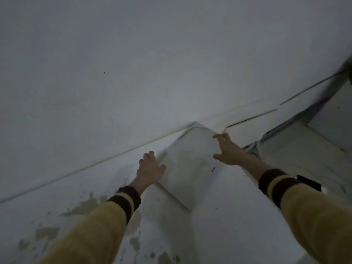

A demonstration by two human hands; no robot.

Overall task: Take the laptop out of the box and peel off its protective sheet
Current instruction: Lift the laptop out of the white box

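The laptop lies flat on a white surface, wrapped in a pale protective sheet, with a small dark logo near its right side. My left hand is at its left edge: the thumb rests on top and the fingers curl down beside the edge. At the right edge, my right hand hovers with fingers spread and holds nothing. The light is dim and the sheet's edges are hard to make out. No box can be clearly told apart.
The white tabletop has patches of peeled paint at the front left. A white wall rises just behind the laptop. White panels or packaging lie to the right. A small black object sits by my right sleeve.
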